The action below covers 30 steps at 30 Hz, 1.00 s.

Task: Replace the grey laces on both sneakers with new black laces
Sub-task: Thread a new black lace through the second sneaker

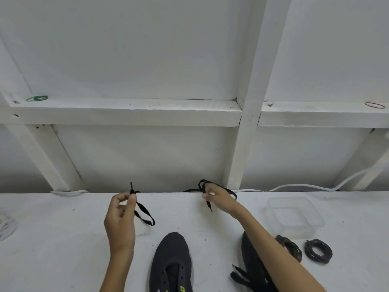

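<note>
Above the far half of the white tabletop (63, 239), your left hand (120, 220) pinches one tip of a flat black fabric lace (145, 213) between thumb and forefinger, the tip standing upright. Your right hand (219, 199) is closed around the bunched rest of that lace. A loop sags to the table beside the left hand.

The laceless dark knit sneaker (171, 262) sits just below and between your hands, long axis running toward you, toe pointing away, eyelets empty. Left hand is nearer its toe, so feed from there, I'd say.

The second dark sneaker (250, 264) lies under your right forearm, partly hidden. Right of it: two coiled lace bundles (319, 250), then a clear plastic container (294, 216) farther back.
</note>
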Motion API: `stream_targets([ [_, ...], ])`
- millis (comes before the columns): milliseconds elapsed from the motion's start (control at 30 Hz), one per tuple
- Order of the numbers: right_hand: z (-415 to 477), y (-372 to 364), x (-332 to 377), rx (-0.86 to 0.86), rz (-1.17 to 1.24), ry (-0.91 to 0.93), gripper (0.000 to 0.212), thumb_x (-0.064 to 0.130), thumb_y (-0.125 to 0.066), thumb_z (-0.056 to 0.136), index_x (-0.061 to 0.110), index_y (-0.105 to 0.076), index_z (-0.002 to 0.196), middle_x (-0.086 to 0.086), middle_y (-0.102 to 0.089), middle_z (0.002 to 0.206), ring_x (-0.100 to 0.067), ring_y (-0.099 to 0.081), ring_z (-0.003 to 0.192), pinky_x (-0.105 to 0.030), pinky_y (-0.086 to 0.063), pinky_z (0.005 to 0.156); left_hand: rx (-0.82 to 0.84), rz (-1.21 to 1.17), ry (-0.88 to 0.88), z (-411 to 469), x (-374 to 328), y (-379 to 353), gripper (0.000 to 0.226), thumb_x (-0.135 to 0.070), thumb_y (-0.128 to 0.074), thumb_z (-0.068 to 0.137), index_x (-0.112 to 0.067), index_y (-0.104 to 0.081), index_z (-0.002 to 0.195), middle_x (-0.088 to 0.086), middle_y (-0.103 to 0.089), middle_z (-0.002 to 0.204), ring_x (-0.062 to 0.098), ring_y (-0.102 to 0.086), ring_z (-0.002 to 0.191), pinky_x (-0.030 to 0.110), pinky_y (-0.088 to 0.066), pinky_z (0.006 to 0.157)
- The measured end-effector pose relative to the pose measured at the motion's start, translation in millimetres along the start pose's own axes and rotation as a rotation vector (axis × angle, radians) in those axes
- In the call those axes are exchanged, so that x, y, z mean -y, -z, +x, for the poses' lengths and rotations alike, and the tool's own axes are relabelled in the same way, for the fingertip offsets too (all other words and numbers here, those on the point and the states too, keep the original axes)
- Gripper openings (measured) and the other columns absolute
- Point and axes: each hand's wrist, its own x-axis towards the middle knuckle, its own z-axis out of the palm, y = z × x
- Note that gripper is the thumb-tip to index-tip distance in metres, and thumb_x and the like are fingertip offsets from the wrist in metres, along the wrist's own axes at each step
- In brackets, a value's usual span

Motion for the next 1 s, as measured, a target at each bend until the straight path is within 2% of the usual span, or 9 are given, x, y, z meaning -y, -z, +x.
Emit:
stream_targets([
  [167, -10, 13, 29, -0.134, 0.269, 0.027, 0.018, 0.009, -0.052, 0.098, 0.012, -0.043, 0.083, -0.009, -0.064, 0.075, -0.022, -0.06, 0.06, -0.025, -0.042, 0.055, 0.032, -0.148, -0.062, -3, -20, 16, 0.013, -0.014, -0.048, 0.101, -0.02, -0.054, 0.091, -0.005, -0.07, 0.084, 0.011, -0.049, 0.053, 0.019, -0.043, 0.05],
  [400, -94, 41, 70, -0.47, 0.465, 0.351, 0.011, 0.007, -0.052, 0.099, 0.009, -0.05, 0.088, -0.007, -0.049, 0.059, -0.016, -0.041, 0.046, -0.02, -0.038, 0.046, 0.07, -0.334, -0.229, -26, -52, 33, 0.011, -0.013, -0.048, 0.095, -0.022, -0.054, 0.094, -0.003, -0.066, 0.08, 0.016, -0.057, 0.068, 0.022, -0.053, 0.071],
  [500, -125, 40, 60, -0.35, 0.183, 0.279, 0.01, 0.01, -0.056, 0.096, 0.018, -0.054, 0.091, 0.002, -0.053, 0.054, -0.01, -0.042, 0.045, -0.025, -0.038, 0.048, 0.077, -0.298, -0.232, -38, -40, 45, 0.016, -0.011, -0.048, 0.094, -0.025, -0.056, 0.094, 0.0, -0.063, 0.079, 0.016, -0.058, 0.071, 0.021, -0.053, 0.075],
  [600, -156, 26, 44, -0.215, 0.039, 0.165, 0.017, 0.011, -0.058, 0.095, 0.028, -0.055, 0.093, 0.0, -0.057, 0.055, -0.011, -0.042, 0.044, -0.032, -0.039, 0.052, 0.111, -0.168, -0.046, -46, -2, 54, 0.023, -0.002, -0.047, 0.097, -0.021, -0.058, 0.091, 0.014, -0.061, 0.082, 0.009, -0.062, 0.068, 0.017, -0.053, 0.074],
  [667, -187, 18, 47, -0.407, 0.164, 0.263, 0.024, 0.005, -0.059, 0.094, 0.028, -0.056, 0.09, -0.005, -0.055, 0.055, -0.016, -0.043, 0.045, -0.03, -0.037, 0.05, 0.129, -0.133, 0.101, -56, 24, 59, 0.021, 0.002, -0.042, 0.099, -0.014, -0.054, 0.091, 0.021, -0.06, 0.083, 0.011, -0.067, 0.066, 0.017, -0.056, 0.069],
  [767, -241, 5, 76, -0.876, 0.543, 0.5, 0.032, -0.003, -0.064, 0.088, 0.028, -0.059, 0.082, -0.01, -0.054, 0.055, -0.024, -0.043, 0.042, -0.023, -0.037, 0.044, 0.124, -0.07, 0.224, -83, 50, 63, 0.018, 0.001, -0.039, 0.1, -0.011, -0.05, 0.091, 0.02, -0.066, 0.081, 0.036, -0.065, 0.082, 0.029, -0.058, 0.067],
  [867, -267, -11, 88, -1.12, 0.561, 0.575, 0.022, 0.008, -0.06, 0.08, 0.03, -0.059, 0.079, -0.007, -0.06, 0.057, -0.019, -0.049, 0.043, -0.015, -0.042, 0.048, 0.121, -0.088, 0.299, -109, 63, 60, 0.015, -0.001, -0.042, 0.099, -0.007, -0.051, 0.09, 0.014, -0.072, 0.084, 0.035, -0.062, 0.093, 0.019, -0.056, 0.072],
  [933, -262, -17, 72, -0.997, 0.444, 0.496, 0.02, 0.011, -0.06, 0.08, 0.031, -0.062, 0.084, -0.004, -0.063, 0.059, -0.016, -0.053, 0.046, -0.018, -0.044, 0.049, 0.143, -0.067, 0.32, -115, 66, 57, 0.013, -0.002, -0.045, 0.099, -0.008, -0.053, 0.091, 0.004, -0.076, 0.083, 0.032, -0.062, 0.098, 0.021, -0.053, 0.086],
  [1000, -250, -18, 49, -0.633, 0.314, 0.356, 0.023, 0.01, -0.062, 0.089, 0.032, -0.067, 0.091, -0.004, -0.067, 0.067, -0.015, -0.055, 0.052, -0.024, -0.046, 0.054, 0.184, -0.027, 0.313, -118, 66, 55, 0.013, -0.003, -0.048, 0.098, -0.01, -0.057, 0.092, 0.001, -0.075, 0.095, 0.025, -0.062, 0.105, 0.032, -0.046, 0.1],
])
